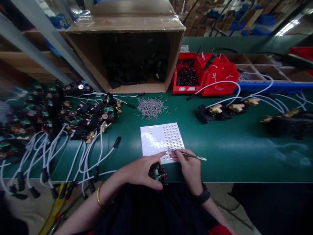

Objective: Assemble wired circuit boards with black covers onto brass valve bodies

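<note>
My left hand (pixel 143 171) is wrapped around a black round device (pixel 157 173) with a green circuit board and red wires showing, at the table's front edge. In my right hand (pixel 190 166) is a pair of tweezers (pixel 194 156), their tips pointing left over a white sheet (pixel 153 143). Rows of small clear round stickers (pixel 173 135) cover the sheet's right part, and the tweezer tips are among the lower rows. Whether the tips grip a sticker is too small to tell. My left index finger reaches to the sheet's lower edge.
Behind the sheet lies a pile of small metal pins (pixel 150 107). A cardboard box (pixel 117 26) of dark parts stands behind it, with red bins (pixel 186 88) to its right. Many device assemblies with white cables (pixel 84 156) crowd the left. Black units with brass fittings (pixel 216 108) lie right.
</note>
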{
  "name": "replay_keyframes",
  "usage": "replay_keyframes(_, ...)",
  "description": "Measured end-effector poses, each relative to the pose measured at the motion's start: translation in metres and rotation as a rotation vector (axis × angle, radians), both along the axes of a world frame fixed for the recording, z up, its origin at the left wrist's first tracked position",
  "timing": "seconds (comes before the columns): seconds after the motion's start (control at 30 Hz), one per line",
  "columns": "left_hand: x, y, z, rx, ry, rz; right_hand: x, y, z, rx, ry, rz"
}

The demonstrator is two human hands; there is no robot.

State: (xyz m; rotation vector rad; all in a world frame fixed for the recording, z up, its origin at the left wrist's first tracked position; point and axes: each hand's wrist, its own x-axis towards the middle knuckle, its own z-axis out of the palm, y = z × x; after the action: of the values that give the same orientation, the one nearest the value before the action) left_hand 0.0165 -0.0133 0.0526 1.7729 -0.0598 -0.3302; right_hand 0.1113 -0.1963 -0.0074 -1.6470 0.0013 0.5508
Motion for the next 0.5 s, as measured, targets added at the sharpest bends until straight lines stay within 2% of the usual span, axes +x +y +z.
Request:
replay_keyframes(0.23,0.004,-0.001,-0.001,0.013,0.070,-0.035,0.007,-0.004,0.004,-0.002,-0.023,0.148)
replay_keyframes(0.5,0.005,-0.001,0.000,-0.082,0.009,-0.013,0.012,-0.006,0.006,0.018,0.024,0.198)
